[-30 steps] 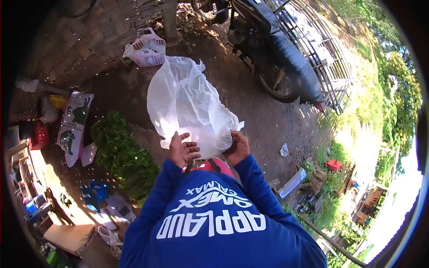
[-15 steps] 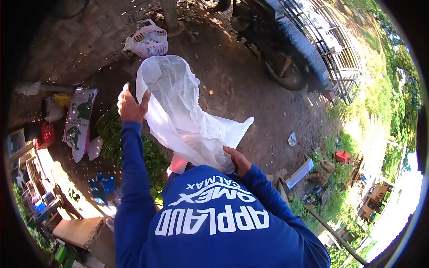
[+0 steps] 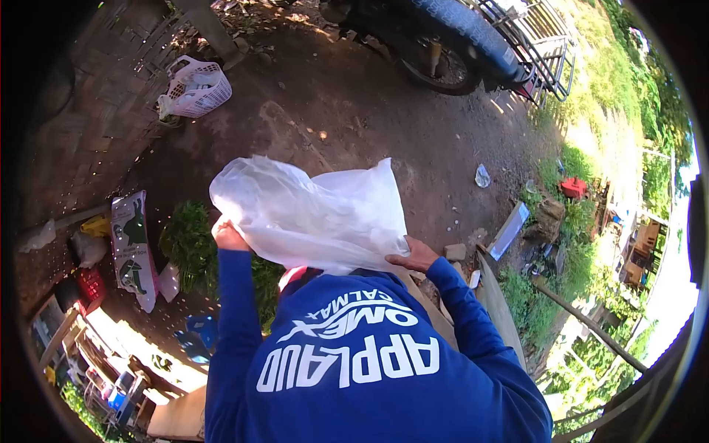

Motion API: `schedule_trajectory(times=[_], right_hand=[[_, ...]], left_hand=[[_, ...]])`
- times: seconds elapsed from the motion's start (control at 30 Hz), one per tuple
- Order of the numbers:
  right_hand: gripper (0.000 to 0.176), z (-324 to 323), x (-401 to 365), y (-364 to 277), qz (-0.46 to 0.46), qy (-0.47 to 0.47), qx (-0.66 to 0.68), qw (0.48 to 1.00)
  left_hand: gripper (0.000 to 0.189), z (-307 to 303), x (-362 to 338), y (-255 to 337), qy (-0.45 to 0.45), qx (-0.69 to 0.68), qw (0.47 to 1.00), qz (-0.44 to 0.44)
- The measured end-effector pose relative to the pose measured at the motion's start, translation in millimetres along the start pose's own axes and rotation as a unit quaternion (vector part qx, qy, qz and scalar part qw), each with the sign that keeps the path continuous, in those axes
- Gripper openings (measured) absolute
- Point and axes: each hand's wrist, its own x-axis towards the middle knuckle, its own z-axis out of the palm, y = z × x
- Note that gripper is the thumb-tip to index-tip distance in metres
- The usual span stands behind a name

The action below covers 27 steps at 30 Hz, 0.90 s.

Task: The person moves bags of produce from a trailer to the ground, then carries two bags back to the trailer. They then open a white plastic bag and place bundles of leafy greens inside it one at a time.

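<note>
A large translucent white plastic bag (image 3: 317, 210) spreads crumpled and partly puffed out in front of my blue shirt. At its left end my left hand (image 3: 230, 235) is closed on the plastic, with some of the fingers covered by the film. My right hand (image 3: 416, 255) pinches the bag's lower right edge between thumb and fingers. One corner of the bag points up near the middle of the view. To the left of the bag, close to my left forearm, lies a heap of green leafy stalks (image 3: 188, 247).
A pink-white plastic basket (image 3: 199, 92) with plastic in it stands at the upper left by a woven wall. A motorcycle (image 3: 443, 52) with a metal rack is at the top. A printed sack (image 3: 135, 251) lies at left, a blue plastic object (image 3: 198, 336) below it.
My left hand has come down and nearer my body and closed on the plastic. The bag has swung from upright to lying more sideways. The view has shifted as well.
</note>
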Motion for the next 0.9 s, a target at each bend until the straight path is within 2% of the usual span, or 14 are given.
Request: schedule_trajectory(times=[0.07,0.1,0.13,0.2,0.23,0.3,0.33,0.4,0.53,0.57,0.6,0.7,0.73,0.9], right_hand=[[0.051,12.3,12.9,44.8,0.005,0.021,0.049,0.999],[0.049,17.8,20.0,60.3,0.005,0.043,0.096,0.994],[0.049,18.8,26.8,65.7,0.003,0.038,0.096,0.995],[0.04,16.5,49.0,76.2,0.119,0.087,0.379,0.914],[0.036,16.4,75.0,101.7,0.139,0.103,0.513,0.84],[0.032,-14.2,66.6,47.7,0.061,0.093,0.765,0.635],[0.031,-30.3,69.3,36.4,-0.003,0.11,0.784,0.611],[0.031,-51.3,98.4,71.9,-0.029,0.118,0.82,0.559],[0.03,-77.7,99.8,53.7,-0.027,0.123,0.795,0.593],[0.029,-79.9,98.4,51.9,-0.031,0.118,0.774,0.622],[0.029,-80.3,95.7,52.7,-0.029,0.116,0.77,0.627],[0.033,-81.1,91.4,71.4,0.064,0.12,0.519,0.844],[0.038,-87.4,83.2,61.3,0.059,0.081,0.379,0.92],[0.048,-89.2,2.7,-41.5,0.132,-0.079,0.306,0.94]], left_hand=[[0.03,63.1,-67.2,19.5,0.019,-0.004,0.997,-0.074],[0.039,47.9,-78.9,12.8,-0.024,0.241,0.969,0.052],[0.04,54.3,-95.7,19.2,-0.073,0.02,0.995,-0.058],[0.04,5.6,-119.4,17.4,-0.119,0.019,0.979,-0.167],[0.041,-62.7,-114.5,2.0,-0.174,0.229,0.945,-0.154],[0.045,-66.5,-136.7,2.3,-0.249,0.574,0.773,-0.101],[0.047,-8.3,-166.6,16.2,-0.269,0.702,0.656,-0.066],[0.045,-22.6,-189.2,11.4,-0.245,0.763,0.589,-0.1],[0.034,-50.1,-192.1,3.5,-0.253,0.621,0.735,-0.099],[0.033,-81.6,-181.0,-5.8,-0.233,0.675,0.692,-0.105],[0.033,-127.9,-167.8,-13.6,-0.156,0.52,0.826,-0.15],[0.041,-65.8,-163.2,9.0,0.06,0.161,0.982,-0.072],[0.046,-36.6,-155.6,29.7,0.08,-0.113,0.98,-0.143],[0.042,-75.1,-101.5,37.6,0.209,-0.189,0.959,0.006]])
